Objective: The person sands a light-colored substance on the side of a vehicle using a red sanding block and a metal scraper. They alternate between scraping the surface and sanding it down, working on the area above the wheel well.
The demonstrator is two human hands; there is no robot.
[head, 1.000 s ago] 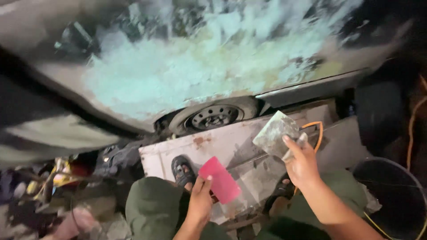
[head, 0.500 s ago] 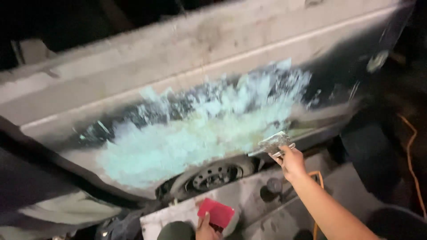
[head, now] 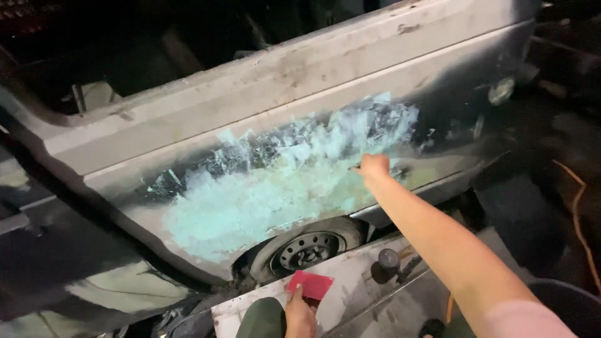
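**Right hand on filler patch, left hand on red card**

Head view: car body panel (head: pixel 300 94), grey, tilted across the frame. On the panel, a wide pale green filler patch (head: pixel 250 200) above the wheel arch. Right hand (head: pixel 374 166) reaches out, fist-like, fingers curled together against the right edge of the patch; whether they clamp anything cannot be told, since the back of the hand hides it. Wheel (head: pixel 307 250) sits just under the patch. Left hand (head: pixel 299 316) is low, below the wheel, fingers closed on a red card (head: pixel 310 285) that rests on a flat grey board (head: pixel 350 294). Black knob (head: pixel 388 258) on the board, right of the card. Orange cord (head: pixel 579 206) far right of the panel.
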